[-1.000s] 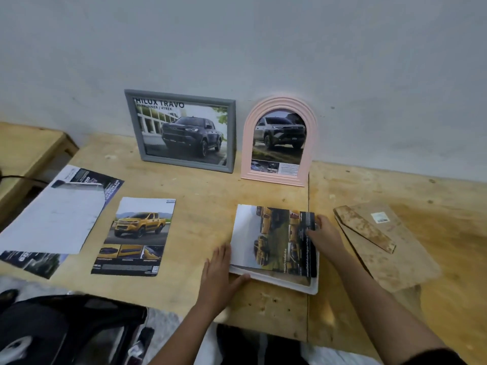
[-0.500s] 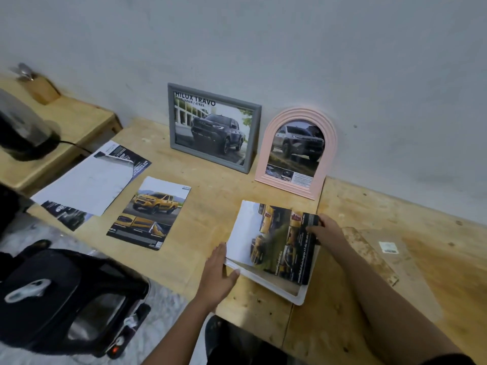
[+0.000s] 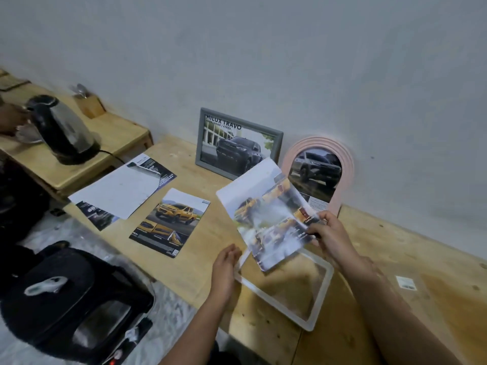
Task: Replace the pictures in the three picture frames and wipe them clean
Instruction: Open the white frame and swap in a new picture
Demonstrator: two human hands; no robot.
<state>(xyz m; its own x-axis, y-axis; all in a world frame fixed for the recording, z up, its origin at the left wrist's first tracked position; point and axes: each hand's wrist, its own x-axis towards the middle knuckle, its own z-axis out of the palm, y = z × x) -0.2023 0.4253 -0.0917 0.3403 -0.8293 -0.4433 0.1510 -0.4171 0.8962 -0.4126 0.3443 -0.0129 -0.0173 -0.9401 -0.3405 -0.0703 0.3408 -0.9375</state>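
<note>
Newly raised above white frame (image 3: pixel 322 293), picture (image 3: pixel 266 214) pinched by right hand (image 3: pixel 332 235).

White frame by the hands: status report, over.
Right grip pinches sheet, tilted above white frame. Left grip open, at frame's left corner. Frame lies flat, no picture in it. Nothing in the way.

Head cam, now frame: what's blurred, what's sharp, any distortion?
Head view: the sheet pinched by the right hand is motion-smeared, print unreadable; the yellow-truck print lying flat and the grey frame read clearly; the table runs tilted across the frame; light soft, shadows faint.
</note>
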